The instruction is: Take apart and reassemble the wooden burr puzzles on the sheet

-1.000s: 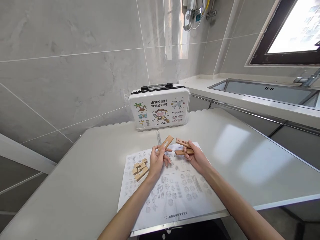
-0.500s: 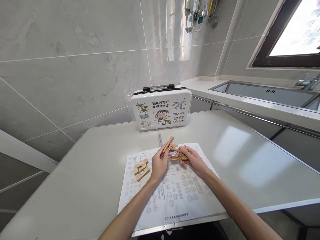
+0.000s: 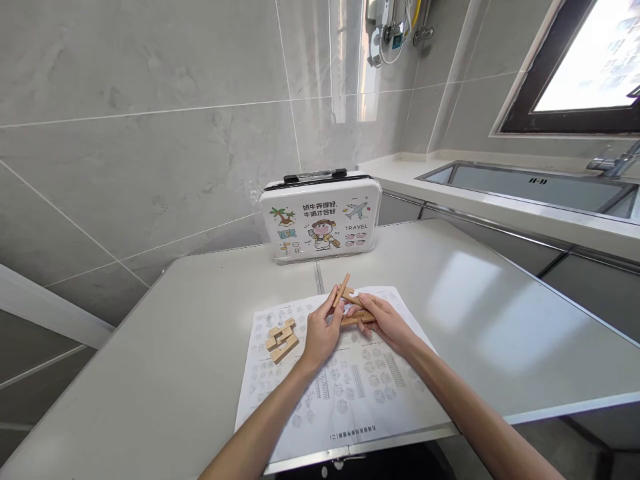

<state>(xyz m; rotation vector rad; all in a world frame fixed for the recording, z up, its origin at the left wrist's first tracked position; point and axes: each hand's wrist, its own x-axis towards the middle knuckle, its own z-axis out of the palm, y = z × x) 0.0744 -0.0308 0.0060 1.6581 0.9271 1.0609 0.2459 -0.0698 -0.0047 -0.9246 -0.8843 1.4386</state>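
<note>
My left hand (image 3: 321,332) pinches a slim wooden stick (image 3: 342,289) that slants up and to the right. Between the hands, a notched wooden piece (image 3: 354,299) reaches from my right hand (image 3: 387,321) and meets or nearly meets the stick. A second wooden piece (image 3: 356,319) lies lower in the right hand's curled fingers, its tip close to my left fingers. Both hands hover over a printed sheet (image 3: 345,413) of small diagrams. Left of them, several notched wooden blocks (image 3: 283,340) are grouped on the sheet. Fingers partly hide the held pieces.
A white cartoon-printed case (image 3: 323,223) in clear plastic stands upright at the back of the white table (image 3: 200,347), near the tiled wall. To the right is a counter with a sink (image 3: 530,187) and a tap (image 3: 615,163).
The left hand has shifted slightly right, and its stick stands a little steeper and closer to the notched piece. The right hand's lower piece has turned somewhat. The loose blocks stay put.
</note>
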